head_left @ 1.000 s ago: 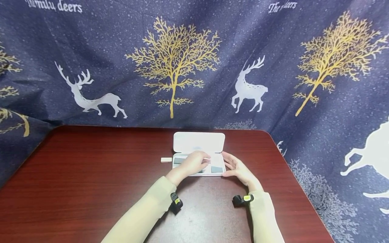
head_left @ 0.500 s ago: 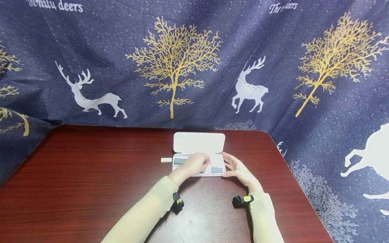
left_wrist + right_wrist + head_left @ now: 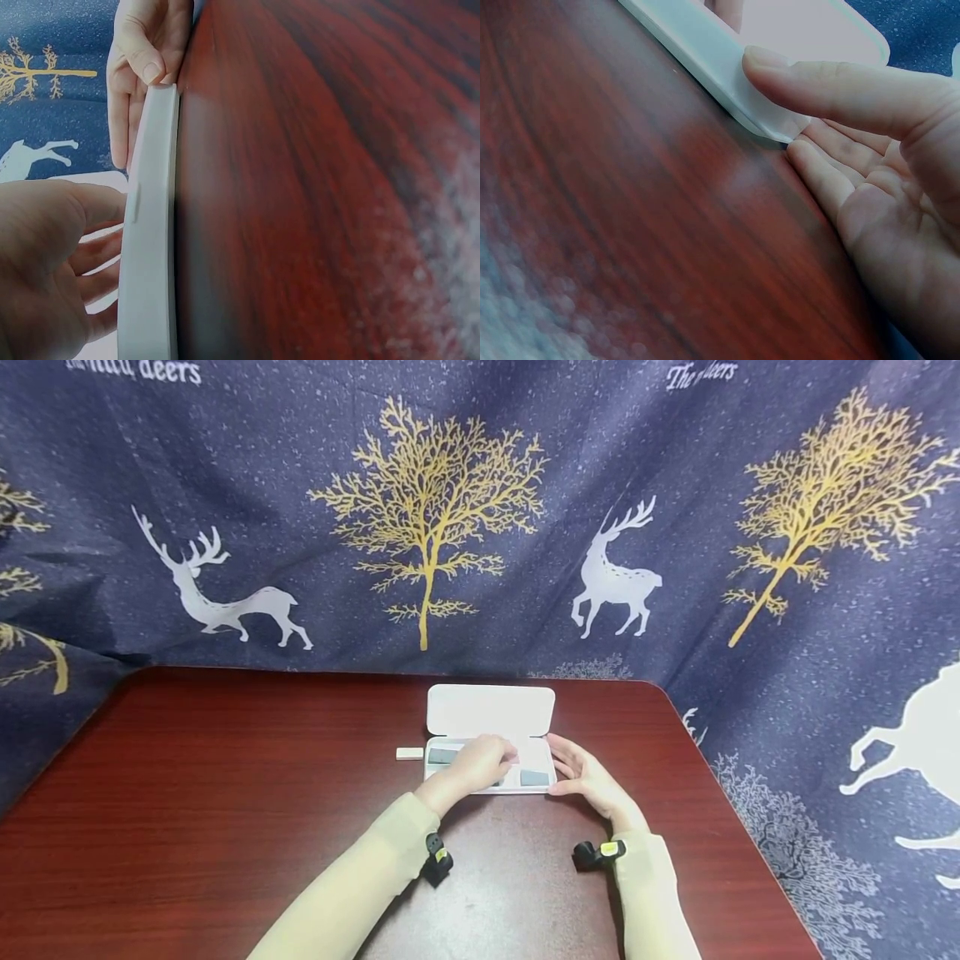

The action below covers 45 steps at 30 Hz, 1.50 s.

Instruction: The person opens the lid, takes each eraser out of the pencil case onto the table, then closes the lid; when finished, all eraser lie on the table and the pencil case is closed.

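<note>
A shallow white hinged case (image 3: pixel 543 752) lies on the table with its lid raised at the back. Flat grey-green panels (image 3: pixel 442 757) show inside, at the left and the front right. My left hand (image 3: pixel 478 763) reaches over the front wall into the middle of the case, fingers bent downward. Its fingertips are hidden behind that wall in the left wrist view, so I cannot tell what they hold. At the right end, my right hand (image 3: pixel 592 781) steadies the case, thumb (image 3: pixel 769 67) on the front corner and the other fingers along the side.
Just left of the case lies a small white block (image 3: pixel 409 753). The reddish-brown table (image 3: pixel 247 777) extends widely to the left, and its right edge runs beyond my right arm. A dark blue cloth (image 3: pixel 360 610) with deer and trees hangs behind the table.
My left hand has shifted slightly to the right inside the case, its fingers drawn a little closer together. The right hand and the case keep their places.
</note>
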{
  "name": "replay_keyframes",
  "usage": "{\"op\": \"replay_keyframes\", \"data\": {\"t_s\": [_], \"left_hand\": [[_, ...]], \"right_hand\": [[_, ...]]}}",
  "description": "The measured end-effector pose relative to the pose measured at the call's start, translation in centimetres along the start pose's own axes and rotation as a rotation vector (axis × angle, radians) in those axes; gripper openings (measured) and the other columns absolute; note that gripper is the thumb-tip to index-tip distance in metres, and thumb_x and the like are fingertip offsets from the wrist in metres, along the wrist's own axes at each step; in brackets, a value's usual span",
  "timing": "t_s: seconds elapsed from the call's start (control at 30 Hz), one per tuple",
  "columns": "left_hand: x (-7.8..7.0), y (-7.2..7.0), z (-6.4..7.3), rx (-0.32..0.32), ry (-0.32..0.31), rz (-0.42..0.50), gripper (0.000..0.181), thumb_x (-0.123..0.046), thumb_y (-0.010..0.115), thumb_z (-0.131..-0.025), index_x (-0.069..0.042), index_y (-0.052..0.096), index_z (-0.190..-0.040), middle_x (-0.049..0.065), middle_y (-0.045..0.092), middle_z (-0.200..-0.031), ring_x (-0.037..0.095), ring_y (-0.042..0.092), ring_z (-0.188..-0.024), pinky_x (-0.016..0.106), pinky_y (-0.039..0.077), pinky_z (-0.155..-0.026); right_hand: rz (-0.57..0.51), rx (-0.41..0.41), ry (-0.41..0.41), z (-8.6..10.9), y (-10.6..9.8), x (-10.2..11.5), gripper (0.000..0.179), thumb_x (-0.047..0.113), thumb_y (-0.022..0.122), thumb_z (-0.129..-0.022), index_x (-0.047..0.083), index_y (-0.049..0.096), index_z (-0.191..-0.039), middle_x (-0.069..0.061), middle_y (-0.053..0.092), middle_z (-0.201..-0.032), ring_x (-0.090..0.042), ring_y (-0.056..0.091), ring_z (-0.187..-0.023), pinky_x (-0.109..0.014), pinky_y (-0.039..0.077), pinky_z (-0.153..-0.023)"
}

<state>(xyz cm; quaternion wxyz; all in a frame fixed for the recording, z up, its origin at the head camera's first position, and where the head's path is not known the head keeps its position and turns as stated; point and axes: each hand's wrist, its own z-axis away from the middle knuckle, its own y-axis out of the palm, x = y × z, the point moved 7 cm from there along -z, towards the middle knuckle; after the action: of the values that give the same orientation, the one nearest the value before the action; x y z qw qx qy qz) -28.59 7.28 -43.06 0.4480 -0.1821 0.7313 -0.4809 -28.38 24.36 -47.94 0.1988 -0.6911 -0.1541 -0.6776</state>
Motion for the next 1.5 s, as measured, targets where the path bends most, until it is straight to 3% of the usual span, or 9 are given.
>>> {"op": "replay_keyframes", "data": {"t_s": [0.1,0.2,0.47,0.67,0.8,0.93,1.03,1.3,1.5], "left_hand": [[0.0,0.0,0.0,-0.003,0.009,-0.006,0.023,-0.017,0.063,-0.094,-0.006,0.071,-0.112,0.010,0.072,-0.112,0.027,0.066,-0.110,0.039,0.051,-0.100],[0.0,0.1,0.0,-0.003,0.011,-0.012,0.024,-0.017,0.062,-0.095,-0.006,0.071,-0.114,0.011,0.071,-0.114,0.027,0.065,-0.111,0.039,0.050,-0.101],[0.1,0.0,-0.1,-0.004,-0.002,-0.038,0.028,-0.013,0.065,-0.091,-0.006,0.070,-0.118,0.011,0.067,-0.116,0.026,0.062,-0.112,0.037,0.050,-0.100],[0.3,0.1,-0.2,-0.008,-0.005,0.002,0.029,-0.012,0.066,-0.090,-0.006,0.069,-0.119,0.010,0.070,-0.116,0.025,0.064,-0.112,0.036,0.051,-0.100],[0.5,0.1,-0.2,-0.002,-0.011,0.051,0.030,-0.016,0.065,-0.092,-0.006,0.068,-0.120,0.009,0.071,-0.119,0.024,0.065,-0.115,0.037,0.050,-0.102],[0.4,0.0,-0.2,-0.021,0.015,0.060,0.027,-0.019,0.063,-0.095,-0.006,0.071,-0.117,0.009,0.072,-0.116,0.025,0.065,-0.113,0.038,0.050,-0.102],[0.4,-0.2,-0.4,-0.028,0.019,0.057,0.026,-0.022,0.061,-0.095,-0.008,0.072,-0.113,0.009,0.073,-0.114,0.026,0.065,-0.113,0.039,0.049,-0.102],[0.8,0.1,-1.0,-0.002,-0.029,0.045,0.031,-0.027,0.060,-0.094,-0.006,0.071,-0.113,0.010,0.072,-0.113,0.026,0.065,-0.112,0.038,0.049,-0.101],[0.8,0.2,-1.1,-0.001,-0.027,0.074,0.029,-0.026,0.062,-0.093,-0.005,0.072,-0.110,0.010,0.073,-0.110,0.027,0.066,-0.110,0.038,0.050,-0.101]], "right_hand": [[0.008,0.000,-0.003,0.0,-0.1,-0.1,0.091,-0.013,0.070,-0.077,-0.012,0.016,-0.150,-0.034,0.014,-0.156,-0.009,0.042,-0.134,-0.013,0.041,-0.104],[0.008,-0.001,0.000,0.0,-0.1,-0.1,0.091,-0.013,0.069,-0.077,-0.012,0.016,-0.150,-0.034,0.014,-0.157,-0.004,0.044,-0.130,-0.013,0.042,-0.103],[0.005,-0.007,0.011,0.0,0.0,0.1,0.092,-0.012,0.071,-0.076,-0.011,0.016,-0.150,-0.033,0.016,-0.157,-0.032,0.033,-0.142,-0.014,0.042,-0.104],[-0.002,-0.005,0.011,-0.1,0.0,0.1,0.092,-0.012,0.070,-0.076,-0.011,0.016,-0.150,-0.033,0.015,-0.157,-0.034,0.031,-0.142,-0.014,0.042,-0.104],[-0.009,-0.003,0.008,0.0,0.0,0.1,0.093,-0.012,0.071,-0.076,-0.011,0.016,-0.150,-0.033,0.015,-0.157,-0.027,0.036,-0.140,-0.014,0.042,-0.104],[-0.009,-0.001,0.005,0.0,0.0,0.0,0.092,-0.013,0.070,-0.076,-0.012,0.016,-0.150,-0.033,0.015,-0.157,-0.012,0.042,-0.134,-0.013,0.041,-0.104],[-0.006,-0.002,0.005,0.0,0.0,0.0,0.092,-0.013,0.070,-0.076,-0.012,0.015,-0.150,-0.033,0.015,-0.157,-0.009,0.043,-0.133,-0.013,0.041,-0.104],[0.001,-0.009,0.019,0.0,0.1,0.2,0.093,-0.012,0.071,-0.076,-0.011,0.016,-0.150,-0.033,0.015,-0.157,-0.041,0.025,-0.143,-0.013,0.041,-0.104],[-0.007,-0.009,0.026,0.0,0.2,0.3,0.093,-0.013,0.070,-0.075,-0.011,0.015,-0.151,-0.033,0.014,-0.157,-0.048,0.019,-0.143,-0.013,0.042,-0.103]]}}
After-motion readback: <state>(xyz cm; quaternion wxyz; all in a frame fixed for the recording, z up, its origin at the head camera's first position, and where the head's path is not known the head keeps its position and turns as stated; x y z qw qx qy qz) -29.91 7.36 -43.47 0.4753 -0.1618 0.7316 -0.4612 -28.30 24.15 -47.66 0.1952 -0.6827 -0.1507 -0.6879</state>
